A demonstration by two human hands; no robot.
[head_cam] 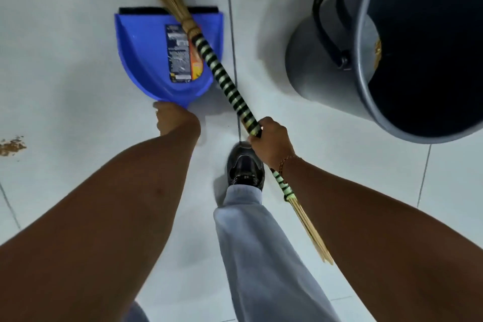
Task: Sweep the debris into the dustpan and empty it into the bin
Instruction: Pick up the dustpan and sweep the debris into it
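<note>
A blue dustpan (146,55) with a label inside lies flat on the white tiled floor, its black lip pointing away from me. My left hand (175,119) grips its handle at the near end; the handle itself is hidden under the hand. My right hand (271,141) is closed around the broom (227,83), on its green-and-black wrapped handle. The broom crosses over the dustpan, and its straw bristles run out of view at the top. A patch of brown debris (13,145) lies on the floor at the far left. The dark grey bin (326,60) stands at the upper right.
My right foot in a black shoe (245,165) and a grey trouser leg stand just behind the broom handle. Dark grout lines cross the tiles. A little brown debris shows inside the bin's rim (377,52).
</note>
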